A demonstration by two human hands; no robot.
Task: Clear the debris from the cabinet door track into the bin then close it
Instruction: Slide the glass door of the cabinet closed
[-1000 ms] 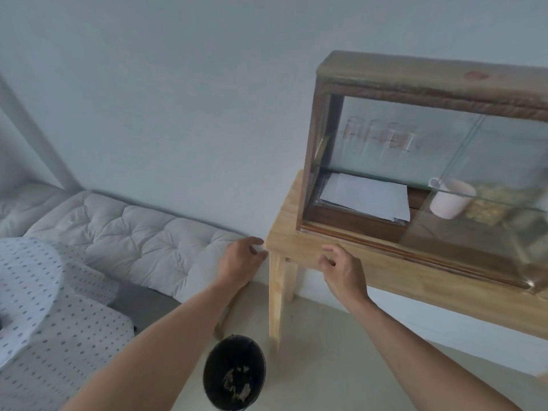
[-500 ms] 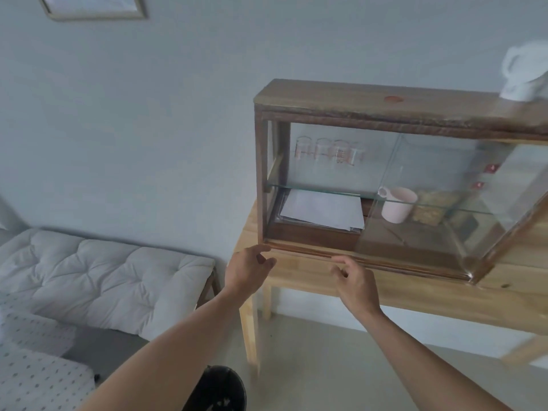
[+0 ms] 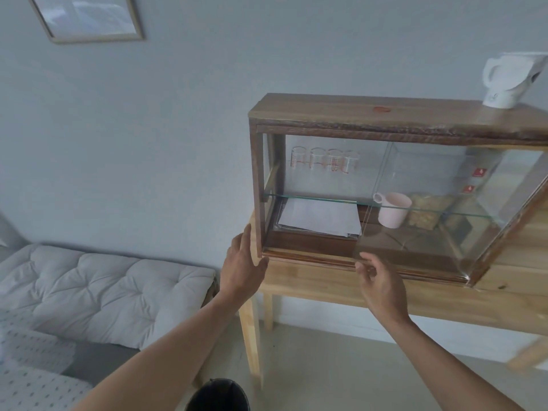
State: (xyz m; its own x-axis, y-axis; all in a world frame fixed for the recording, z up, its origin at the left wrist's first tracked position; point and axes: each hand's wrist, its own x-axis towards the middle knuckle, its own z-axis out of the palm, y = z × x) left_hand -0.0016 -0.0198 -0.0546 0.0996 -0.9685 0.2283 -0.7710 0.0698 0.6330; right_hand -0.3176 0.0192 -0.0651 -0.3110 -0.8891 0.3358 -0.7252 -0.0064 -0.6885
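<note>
A wooden cabinet [image 3: 370, 112] with sliding glass doors stands on a light wooden table [image 3: 326, 284]. Its left half is uncovered, and the glass door [image 3: 439, 209] sits over the right half. The door track [image 3: 308, 254] runs along the cabinet's bottom front. My left hand [image 3: 244, 266] rests flat against the cabinet's lower left corner, fingers apart. My right hand [image 3: 378, 280] is at the track, fingertips touching the lower left edge of the glass door, with no clear grip. A black bin [image 3: 218, 396] stands on the floor below, mostly cut off. No debris is visible.
Inside the cabinet are white papers [image 3: 320, 216], a pink mug [image 3: 393, 209] and several glasses [image 3: 324, 161] at the back. A white kettle [image 3: 510, 81] stands on top. A tufted white cushion [image 3: 103, 289] lies to the left, and a framed picture [image 3: 86, 16] hangs above.
The view has tilted up, so the bin has slid to the bottom edge. My left hand rose to the cabinet's left corner. My right hand moved right along the track to the glass door's edge.
</note>
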